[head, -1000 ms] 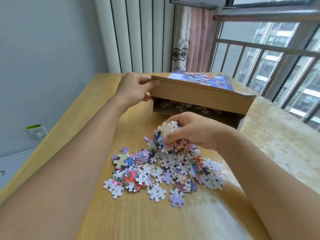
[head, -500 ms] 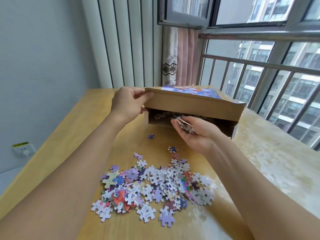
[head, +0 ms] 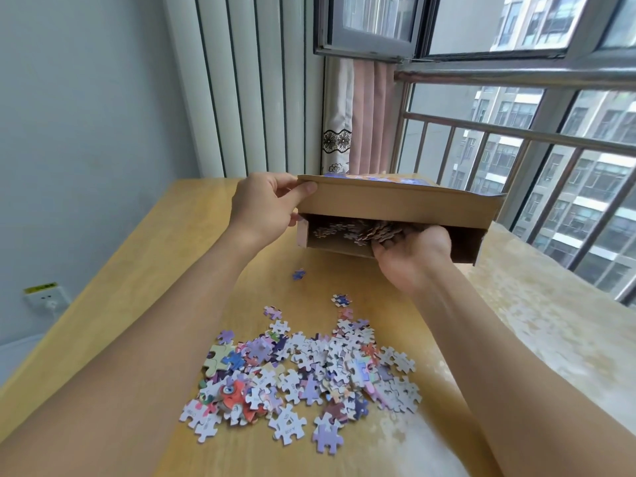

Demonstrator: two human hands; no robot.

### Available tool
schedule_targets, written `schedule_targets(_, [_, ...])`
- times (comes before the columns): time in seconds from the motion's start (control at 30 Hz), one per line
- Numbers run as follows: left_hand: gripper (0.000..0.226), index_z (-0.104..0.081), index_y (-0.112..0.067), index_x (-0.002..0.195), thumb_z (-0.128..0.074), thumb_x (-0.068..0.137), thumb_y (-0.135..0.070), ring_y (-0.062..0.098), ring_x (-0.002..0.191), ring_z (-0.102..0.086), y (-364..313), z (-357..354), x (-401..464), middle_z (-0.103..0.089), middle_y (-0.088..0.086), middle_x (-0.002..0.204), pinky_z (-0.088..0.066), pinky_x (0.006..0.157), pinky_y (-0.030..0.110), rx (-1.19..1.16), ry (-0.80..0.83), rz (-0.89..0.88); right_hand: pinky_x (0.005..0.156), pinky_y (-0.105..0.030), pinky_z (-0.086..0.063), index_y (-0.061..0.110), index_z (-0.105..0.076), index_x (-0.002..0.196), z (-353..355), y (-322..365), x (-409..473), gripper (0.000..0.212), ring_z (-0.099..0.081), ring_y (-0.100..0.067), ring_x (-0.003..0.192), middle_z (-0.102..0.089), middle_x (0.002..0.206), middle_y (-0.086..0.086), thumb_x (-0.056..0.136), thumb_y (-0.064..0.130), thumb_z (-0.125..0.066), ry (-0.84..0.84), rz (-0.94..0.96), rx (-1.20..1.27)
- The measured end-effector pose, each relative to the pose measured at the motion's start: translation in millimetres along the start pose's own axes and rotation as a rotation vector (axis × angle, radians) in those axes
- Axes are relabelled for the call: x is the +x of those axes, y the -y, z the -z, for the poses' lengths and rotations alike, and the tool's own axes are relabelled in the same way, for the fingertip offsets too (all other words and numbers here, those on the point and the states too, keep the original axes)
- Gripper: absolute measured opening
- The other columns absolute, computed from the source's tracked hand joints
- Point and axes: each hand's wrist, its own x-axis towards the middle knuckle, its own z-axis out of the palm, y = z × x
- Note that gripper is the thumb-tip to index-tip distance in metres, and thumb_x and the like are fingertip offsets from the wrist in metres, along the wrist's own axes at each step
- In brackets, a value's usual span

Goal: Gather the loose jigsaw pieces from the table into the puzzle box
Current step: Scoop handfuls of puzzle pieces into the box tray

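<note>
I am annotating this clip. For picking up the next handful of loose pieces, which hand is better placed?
Probably the right hand: it is at the puzzle box opening and nearer the pile. The left hand has its grip on the box corner.

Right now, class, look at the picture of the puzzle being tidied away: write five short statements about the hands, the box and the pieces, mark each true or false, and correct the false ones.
1. The left hand holds the puzzle box at its left corner. True.
2. The right hand rests flat on the table beside the pile. False: it is at the box's open side, palm up, with pieces on it.
3. A pile of loose pieces lies on the table. True.
4. The box's opening faces away from the person. False: it faces the person, and pieces show inside.
5. One blue piece lies alone between box and pile. True.
</note>
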Motion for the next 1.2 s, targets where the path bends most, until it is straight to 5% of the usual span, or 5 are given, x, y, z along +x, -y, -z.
schedule_targets(0.33, [0.02,-0.075,-0.024,0.101,-0.072,0.089,-0.039,0.021,0.063,-0.073,0.1,8.7,3.9,-0.075,-0.004,0.092,-0.062,0.075,0.043,-0.034,-0.021,0.019,0.105,-0.044,-0.051,0.0,-0.05,0.129,11.3,9.3,8.6,0.036,-0.058,-0.033,0.115,-0.055,0.123,-0.017,0.096,-0.012,-0.041,-0.031,0.231,-0.763])
schedule_targets(0.67, [0.008,-0.073,-0.032,0.093,-0.072,0.089,-0.039,0.019,0.061,-0.072,3.3,8.0,2.9,-0.075,-0.004,0.088,-0.062,0.073,0.043,-0.001,-0.037,-0.009,0.084,-0.036,-0.052,0.008,-0.063,0.123,28.5,8.2,11.1,0.026,-0.062,-0.034,0.1,-0.068,0.11,-0.014,0.103,0.015,-0.049,0.155,0.729,-2.006])
schedule_targets(0.9, [0.008,-0.069,-0.044,0.081,-0.072,0.088,-0.043,0.019,0.06,-0.072,9.6,8.9,5.9,-0.075,-0.006,0.085,-0.061,0.077,0.044,0.028,-0.088,-0.026,0.066,-0.034,-0.054,0.026,-0.069,0.103,18.4,-1.6,-17.1,0.035,-0.062,-0.018,0.074,-0.066,0.081,0.005,0.103,0.049,-0.043,0.384,0.825,-2.187])
schedule_targets(1.07, [0.015,-0.075,-0.031,0.098,-0.071,0.089,-0.042,0.019,0.061,-0.072,15.0,8.4,5.5,-0.074,-0.008,0.088,-0.062,0.074,0.043,0.048,-0.085,-0.002,0.101,-0.041,-0.047,0.033,-0.038,0.15,26.4,-2.6,-1.2,0.068,-0.052,-0.024,0.129,-0.052,0.146,0.001,0.095,0.073,-0.034,0.455,0.59,-2.373])
schedule_targets(1.2, [0.028,-0.076,-0.023,0.112,-0.071,0.09,-0.039,0.02,0.065,-0.073,16.7,7.3,6.2,-0.075,-0.005,0.096,-0.063,0.073,0.041,0.035,-0.06,0.02,0.09,-0.04,-0.053,0.031,-0.049,0.14,21.2,-0.8,0.9,0.061,-0.06,-0.021,0.113,-0.063,0.128,0.002,0.095,0.07,-0.038,0.439,0.744,-2.26])
